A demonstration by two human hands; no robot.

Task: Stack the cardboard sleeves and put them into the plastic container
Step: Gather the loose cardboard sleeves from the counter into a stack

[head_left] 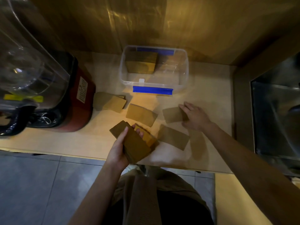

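Observation:
My left hand [119, 151] grips a stack of brown cardboard sleeves [133, 142] above the counter's front edge. My right hand [195, 116] rests with spread fingers on the right end of a single flat sleeve [172, 114]. More sleeves lie loose on the counter: one in the middle [140, 114], one nearer me [172, 137], one partly under the held stack [148, 135], and a small pile at the left [110, 101]. The clear plastic container [183, 82] with blue clips stands open at the back, with a stack of sleeves [141, 64] in its left half.
A red blender base with a clear jug [48, 88] fills the left of the counter. A steel sink [276, 117] lies to the right. A wooden wall rises right behind the container. The counter's front edge [65, 154] runs just below my left hand.

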